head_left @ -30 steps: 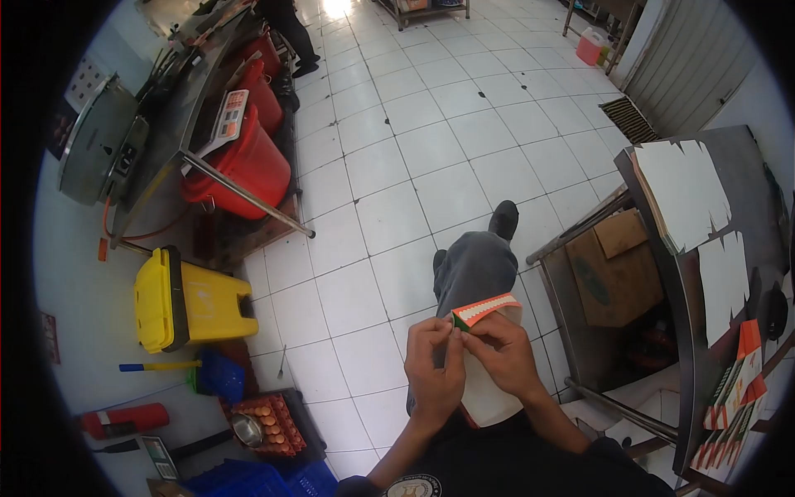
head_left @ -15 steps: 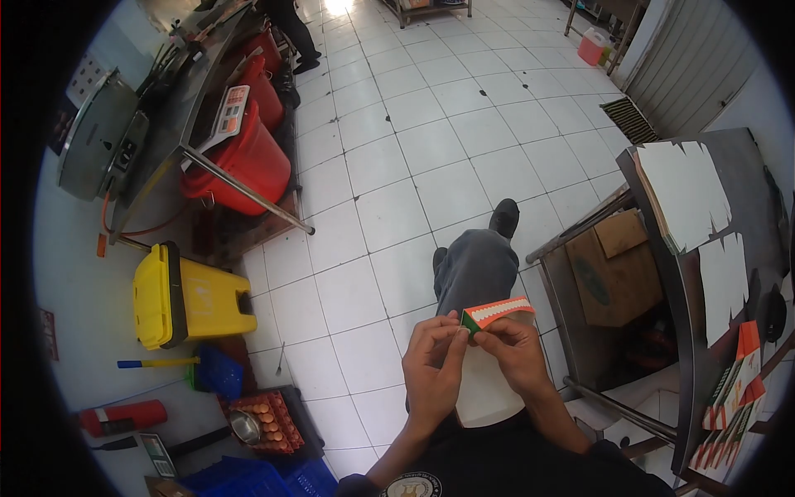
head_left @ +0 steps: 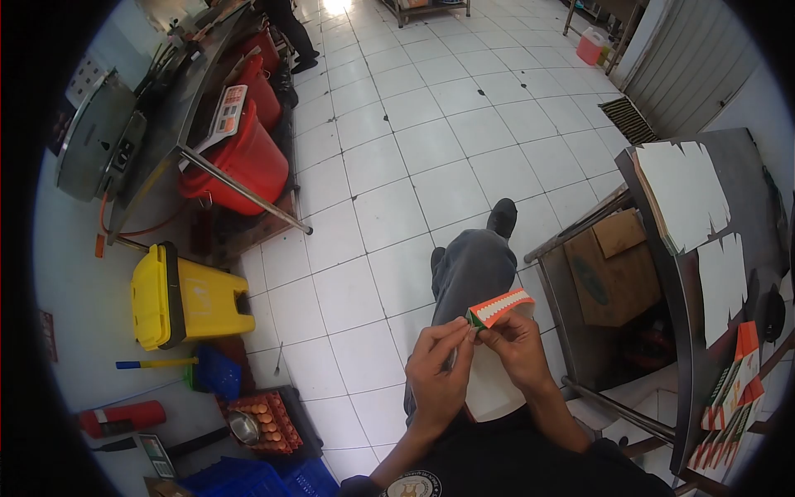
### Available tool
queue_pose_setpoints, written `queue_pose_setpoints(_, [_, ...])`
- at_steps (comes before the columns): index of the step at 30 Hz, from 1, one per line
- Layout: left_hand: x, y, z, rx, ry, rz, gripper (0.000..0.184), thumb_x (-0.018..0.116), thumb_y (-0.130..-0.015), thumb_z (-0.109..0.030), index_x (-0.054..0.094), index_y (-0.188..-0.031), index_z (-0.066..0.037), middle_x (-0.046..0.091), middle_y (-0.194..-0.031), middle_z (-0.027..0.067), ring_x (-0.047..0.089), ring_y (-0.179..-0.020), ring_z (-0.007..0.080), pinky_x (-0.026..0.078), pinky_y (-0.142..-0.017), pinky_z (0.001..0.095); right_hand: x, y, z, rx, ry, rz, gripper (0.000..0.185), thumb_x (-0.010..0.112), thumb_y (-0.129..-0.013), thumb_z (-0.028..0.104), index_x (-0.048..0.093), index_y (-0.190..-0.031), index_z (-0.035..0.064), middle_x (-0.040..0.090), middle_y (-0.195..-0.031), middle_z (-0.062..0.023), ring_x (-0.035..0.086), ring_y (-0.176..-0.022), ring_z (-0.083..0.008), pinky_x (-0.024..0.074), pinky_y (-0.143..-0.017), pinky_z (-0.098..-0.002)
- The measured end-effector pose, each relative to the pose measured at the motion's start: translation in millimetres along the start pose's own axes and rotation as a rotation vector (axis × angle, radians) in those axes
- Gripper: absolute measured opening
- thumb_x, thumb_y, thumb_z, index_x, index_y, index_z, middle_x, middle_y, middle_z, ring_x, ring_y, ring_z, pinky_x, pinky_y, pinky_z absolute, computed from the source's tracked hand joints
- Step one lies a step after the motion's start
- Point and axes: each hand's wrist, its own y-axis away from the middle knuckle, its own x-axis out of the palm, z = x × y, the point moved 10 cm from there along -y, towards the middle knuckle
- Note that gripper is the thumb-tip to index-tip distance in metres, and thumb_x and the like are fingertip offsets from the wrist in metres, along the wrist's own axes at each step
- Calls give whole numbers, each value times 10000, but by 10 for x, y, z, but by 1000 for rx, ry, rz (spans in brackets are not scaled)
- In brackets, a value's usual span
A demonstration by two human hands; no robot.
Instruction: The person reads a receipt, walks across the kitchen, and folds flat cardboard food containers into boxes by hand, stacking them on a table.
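Together, left hand (head_left: 439,371) and right hand (head_left: 517,351) seemingly pinch an orange carton (head_left: 502,307).

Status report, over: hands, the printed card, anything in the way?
Left hand: fingertips pinching the green end. Right hand: gripping beside it. Printed card: folded at that end. No obstruction visible.

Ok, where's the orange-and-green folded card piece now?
In the head view, the folded card piece is right of centre, below mid-height, held between the left hand and right hand, by the grey trousers.
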Motion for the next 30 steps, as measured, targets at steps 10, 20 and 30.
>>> queue_pose_setpoints(10, [-66,-65,-209,46,-129,15,148,803,-833,-47,706,-928,12,646,-1039,127,692,-926,242,568,-758,322,207,155,315,-262,313,-41,158,633,-964,-5,674,-1114,-29,714,-1028,-79,665,-919,-132,529,-845,-264])
queue_pose_setpoints(20, [-39,-70,-128,146,-131,-24,192,851,-778,-75,676,-833,-19,646,-967,93,684,-845,199,557,-695,313,61,-11,16,40,6,115,102,666,-964,32,708,-1033,-30,712,-942,-67,666,-867,-129,541,-795,-274])
queue_pose_setpoints(30, [-48,-32,-170,329,-217,-47,196,829,-789,-53,649,-852,-14,656,-971,104,692,-765,231,557,-613,324,106,-2,-139,81,-117,14,66,655,-970,19,682,-1020,-14,704,-887,-60,634,-774,-106,513,-690,-262])
